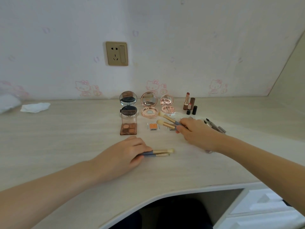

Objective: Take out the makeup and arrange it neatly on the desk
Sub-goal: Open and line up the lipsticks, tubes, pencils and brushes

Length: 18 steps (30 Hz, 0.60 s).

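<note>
Now our right hand [196, 131] pinches two gold-and-blue fluffy-tipped makeup brushes [166, 121] above the pale wooden desk [66, 138] — our left hand [127, 154] grips two slimmer matching brushes [160, 152] lying on it. Light, rigid — best held by the handles.

Four makeup brushes: two [162, 152] lying near the front and two [166, 121] farther back. Three open round compacts [149, 105]. One four-pan eyeshadow palette [128, 128]. One single orange pan [153, 126]. Two uncapped lipsticks [187, 100] with two caps [194, 109]. Several pencils [214, 126], number unclear. One crumpled tissue [35, 107].
</note>
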### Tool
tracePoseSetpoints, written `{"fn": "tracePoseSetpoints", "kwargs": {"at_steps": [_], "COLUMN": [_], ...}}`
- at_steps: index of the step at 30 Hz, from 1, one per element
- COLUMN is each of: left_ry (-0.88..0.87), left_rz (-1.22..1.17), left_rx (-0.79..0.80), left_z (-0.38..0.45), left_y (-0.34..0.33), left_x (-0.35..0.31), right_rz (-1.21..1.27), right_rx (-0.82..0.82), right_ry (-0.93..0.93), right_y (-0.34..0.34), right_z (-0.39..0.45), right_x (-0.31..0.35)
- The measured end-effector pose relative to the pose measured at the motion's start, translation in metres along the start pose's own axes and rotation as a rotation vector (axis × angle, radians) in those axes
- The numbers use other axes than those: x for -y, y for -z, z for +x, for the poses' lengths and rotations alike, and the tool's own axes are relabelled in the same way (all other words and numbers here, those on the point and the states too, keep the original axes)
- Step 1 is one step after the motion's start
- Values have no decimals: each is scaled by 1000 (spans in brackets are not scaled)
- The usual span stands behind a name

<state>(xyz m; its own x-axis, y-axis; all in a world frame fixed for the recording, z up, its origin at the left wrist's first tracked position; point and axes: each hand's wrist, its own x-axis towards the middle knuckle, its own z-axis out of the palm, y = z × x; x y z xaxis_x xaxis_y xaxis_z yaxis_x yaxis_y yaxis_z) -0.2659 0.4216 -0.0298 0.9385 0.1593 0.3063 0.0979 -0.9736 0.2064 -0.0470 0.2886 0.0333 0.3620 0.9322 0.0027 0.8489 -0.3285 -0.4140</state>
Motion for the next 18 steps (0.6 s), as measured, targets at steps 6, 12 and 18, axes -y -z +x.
{"fn": "tracePoseSetpoints", "kwargs": {"at_steps": [6,12,18], "left_ry": [75,159,168], "left_rz": [28,40,120], "left_rx": [-65,-92,-151], "left_z": [13,19,18], "left_y": [-1,-3,-8], "left_x": [6,4,2], "right_rz": [86,427,564], "right_rx": [55,124,182], "right_ry": [-13,-104,-116], "right_y": [1,-4,-15], "right_z": [-11,-14,-17], "right_x": [8,9,13]}}
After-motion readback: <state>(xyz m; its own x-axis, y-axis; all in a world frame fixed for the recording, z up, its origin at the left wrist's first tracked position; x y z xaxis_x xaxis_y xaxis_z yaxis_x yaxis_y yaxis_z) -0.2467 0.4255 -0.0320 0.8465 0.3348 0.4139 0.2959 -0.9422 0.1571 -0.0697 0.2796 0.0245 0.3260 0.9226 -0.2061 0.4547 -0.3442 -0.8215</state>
